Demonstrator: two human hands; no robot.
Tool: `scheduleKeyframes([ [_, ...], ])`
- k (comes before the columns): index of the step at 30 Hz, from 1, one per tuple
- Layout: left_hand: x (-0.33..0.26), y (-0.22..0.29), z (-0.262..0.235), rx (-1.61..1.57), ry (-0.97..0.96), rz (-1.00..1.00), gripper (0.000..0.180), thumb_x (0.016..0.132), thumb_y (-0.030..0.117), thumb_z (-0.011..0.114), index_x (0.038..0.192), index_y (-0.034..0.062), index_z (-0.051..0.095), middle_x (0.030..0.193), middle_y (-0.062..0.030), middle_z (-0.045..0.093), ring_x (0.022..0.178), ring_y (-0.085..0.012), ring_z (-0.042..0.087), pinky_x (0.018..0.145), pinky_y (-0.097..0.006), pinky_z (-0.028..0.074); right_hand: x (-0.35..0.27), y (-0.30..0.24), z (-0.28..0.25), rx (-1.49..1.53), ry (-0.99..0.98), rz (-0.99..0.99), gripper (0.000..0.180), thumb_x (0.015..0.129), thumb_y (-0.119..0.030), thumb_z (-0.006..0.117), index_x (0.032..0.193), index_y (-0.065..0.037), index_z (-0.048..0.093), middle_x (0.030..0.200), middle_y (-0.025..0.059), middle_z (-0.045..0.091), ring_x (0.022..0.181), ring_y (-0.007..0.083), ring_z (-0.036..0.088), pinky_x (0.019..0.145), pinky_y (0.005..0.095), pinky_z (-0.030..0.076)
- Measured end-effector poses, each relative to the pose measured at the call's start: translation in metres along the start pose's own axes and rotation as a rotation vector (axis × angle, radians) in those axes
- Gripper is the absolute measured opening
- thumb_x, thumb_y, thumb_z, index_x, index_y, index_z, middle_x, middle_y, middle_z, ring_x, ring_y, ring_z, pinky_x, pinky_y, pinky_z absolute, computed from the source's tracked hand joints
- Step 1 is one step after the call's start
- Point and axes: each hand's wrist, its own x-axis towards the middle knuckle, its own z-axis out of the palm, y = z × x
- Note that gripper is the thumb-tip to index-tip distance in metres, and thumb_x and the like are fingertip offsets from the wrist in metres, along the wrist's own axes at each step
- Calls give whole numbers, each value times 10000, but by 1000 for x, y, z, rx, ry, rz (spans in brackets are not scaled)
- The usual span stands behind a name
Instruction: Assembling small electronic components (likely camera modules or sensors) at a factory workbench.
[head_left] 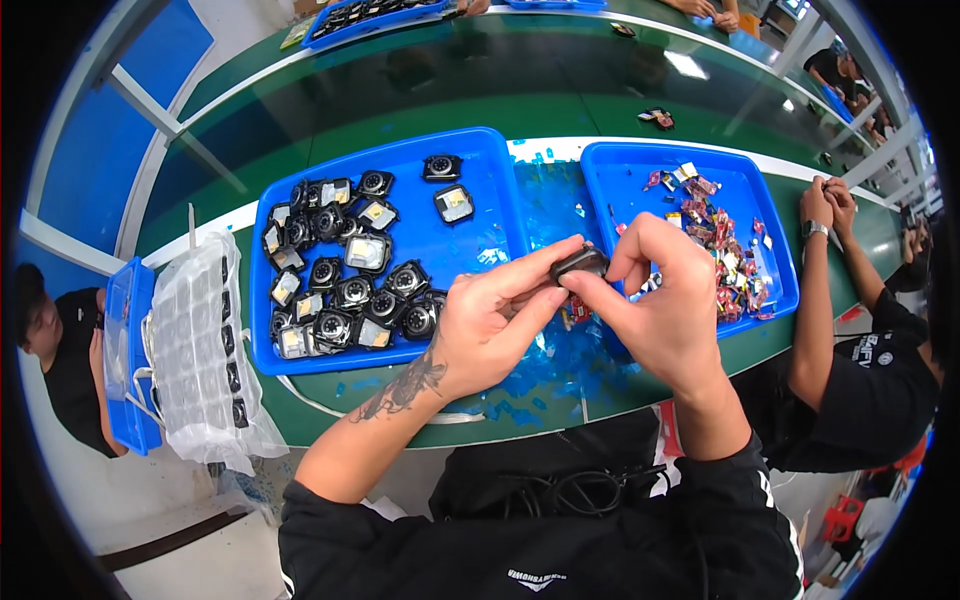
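Over the gap between two blue trays, my left hand [490, 325] grips a small black smartwatch case [581, 262] between thumb and fingers. My right hand [665, 290] pinches the same case from the other side, its thumb and forefinger on the near edge. The case is tilted, and my fingers hide part of it. Left of my hands, the larger blue tray [505, 190] holds many black watch cases, some showing round sensor backs, others pale inner parts. To the right, another blue tray [597, 165] contains a heap of small red, yellow and silver film scraps [715, 215].
Blue film bits [545, 375] litter the green bench [440, 430] below my hands. A clear plastic compartment tray [195, 330] stands at the left end. One co-worker [850, 350] sits close on the right, another [65, 340] at far left. A loose part [657, 118] lies beyond the trays.
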Motion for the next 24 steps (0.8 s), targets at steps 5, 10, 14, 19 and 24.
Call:
scheduleKeyframes([
  [5, 3, 6, 8, -282, 61, -57, 432, 926, -49, 538, 1354, -26, 484, 1227, -157, 614, 1109, -184, 603, 945, -304, 503, -5, 13, 5, 333, -52, 154, 229, 755, -67, 773, 798, -50, 548, 722, -7, 544, 658, 69, 524, 575, 225, 432],
  [10, 5, -4, 6, -306, 177, 54, 330, 933, -44, 521, 1259, -12, 555, 1205, -124, 612, 1099, -172, 603, 925, -288, 510, -27, 17, 5, 863, -226, 473, 208, 855, 0, 669, 1013, -25, 537, 926, 22, 612, 866, 82, 602, 727, 216, 514],
  [14, 4, 3, 2, 125, 117, -4, 249, 888, -59, 571, 1104, 4, 677, 1183, -156, 621, 1049, -192, 638, 858, -287, 533, -28, 18, 6, 1017, -185, 480, 169, 866, 49, 633, 999, -14, 549, 939, 36, 623, 874, 76, 602, 758, 217, 517],
  [19, 6, 2, 2, 491, 86, 361, 295, 808, -65, 642, 1092, 8, 681, 1128, -144, 649, 932, -252, 689, 764, -302, 566, -33, 16, 0, 1007, -266, 412, 133, 873, 32, 637, 999, 21, 595, 953, 51, 631, 864, 76, 605, 759, 212, 521],
  [24, 4, -2, 2, 547, 74, 385, 267, 786, -53, 664, 1048, -7, 685, 1103, -136, 656, 893, -256, 693, 738, -311, 575, -30, 3, -6, 680, -284, 305, 181, 842, -12, 691, 1020, 3, 659, 946, 66, 642, 860, 120, 620, 721, 251, 544],
])
